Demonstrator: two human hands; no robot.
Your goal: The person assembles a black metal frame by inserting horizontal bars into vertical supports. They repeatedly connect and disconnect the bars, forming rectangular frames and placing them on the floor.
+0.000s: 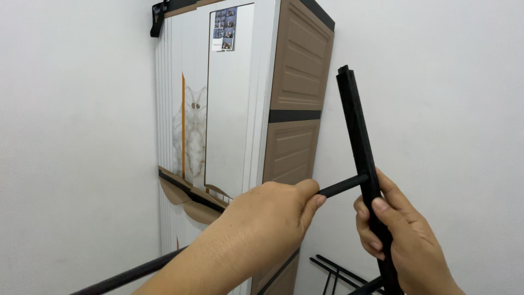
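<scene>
Matt black metal-looking upright bar (360,147) and thin rod (343,186); smooth plastic cabinet (240,109) behind.

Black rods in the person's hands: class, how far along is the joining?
Done: nothing looks fully joined. In hand: the right hand holds the upright bar; the left hand pushes a thin rod against its side. Left: more black rods lie on the floor.
</scene>
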